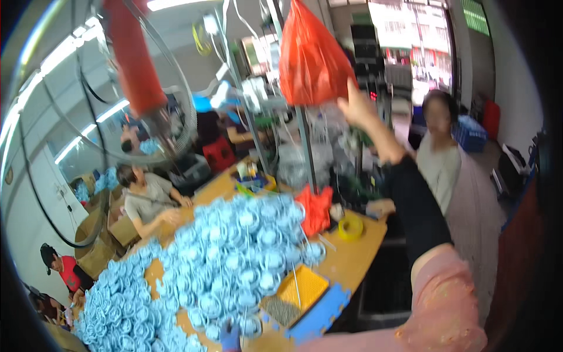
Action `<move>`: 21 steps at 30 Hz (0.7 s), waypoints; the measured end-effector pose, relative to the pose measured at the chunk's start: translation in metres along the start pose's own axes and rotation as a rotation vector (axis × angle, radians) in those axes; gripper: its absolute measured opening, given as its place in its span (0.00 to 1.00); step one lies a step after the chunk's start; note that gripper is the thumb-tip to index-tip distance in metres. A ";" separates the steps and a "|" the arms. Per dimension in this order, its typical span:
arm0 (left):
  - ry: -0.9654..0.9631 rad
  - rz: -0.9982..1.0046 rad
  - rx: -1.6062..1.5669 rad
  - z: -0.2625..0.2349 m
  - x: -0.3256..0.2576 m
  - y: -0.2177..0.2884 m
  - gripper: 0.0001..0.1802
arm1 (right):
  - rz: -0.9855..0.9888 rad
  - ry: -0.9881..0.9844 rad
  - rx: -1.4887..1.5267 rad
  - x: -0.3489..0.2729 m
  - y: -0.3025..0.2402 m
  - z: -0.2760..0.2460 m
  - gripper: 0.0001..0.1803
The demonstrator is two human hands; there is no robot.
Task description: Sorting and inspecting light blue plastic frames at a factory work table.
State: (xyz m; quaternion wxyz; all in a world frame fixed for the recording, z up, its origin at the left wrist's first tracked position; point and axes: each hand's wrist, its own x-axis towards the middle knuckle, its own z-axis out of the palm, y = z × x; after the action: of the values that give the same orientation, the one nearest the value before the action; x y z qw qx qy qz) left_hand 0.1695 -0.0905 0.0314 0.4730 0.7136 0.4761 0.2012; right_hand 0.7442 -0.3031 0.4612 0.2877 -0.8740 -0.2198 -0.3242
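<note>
My right hand is raised high at the end of an outstretched arm, beside the lower right corner of a hanging red plastic bag. Its thumb and a finger are spread apart, and the fingertips meet the bag's edge in the picture; contact is not certain. At the bottom edge a small part of my left hand shows in a bluish glove, close to a big heap of light-blue round plastic pieces. Its fingers are too blurred to read. Right of the heap, a yellow tray with thin grey pins lies on a blue foam mat.
On the wooden table lie a yellow tape roll and a crumpled red bag. Metal posts rise behind. A fan hangs upper left. One person sits across the table; another stands at right.
</note>
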 end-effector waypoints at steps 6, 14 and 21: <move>0.102 0.021 -0.336 -0.013 -0.024 -0.119 0.26 | 0.000 0.006 0.025 -0.021 -0.016 -0.040 0.43; 0.353 -0.092 -0.321 -0.082 -0.112 -0.090 0.29 | -0.241 -0.023 0.211 -0.029 -0.084 -0.019 0.39; 0.527 -0.078 -0.140 -0.071 -0.106 -0.163 0.22 | -0.349 -0.326 0.629 -0.193 -0.099 0.051 0.40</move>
State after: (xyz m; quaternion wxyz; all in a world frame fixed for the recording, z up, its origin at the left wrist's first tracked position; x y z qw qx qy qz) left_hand -0.0124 -0.1323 -0.0594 0.3884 0.5832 0.5948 0.3940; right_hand 0.5767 -0.2357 0.3315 0.4432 -0.7328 -0.4963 -0.1422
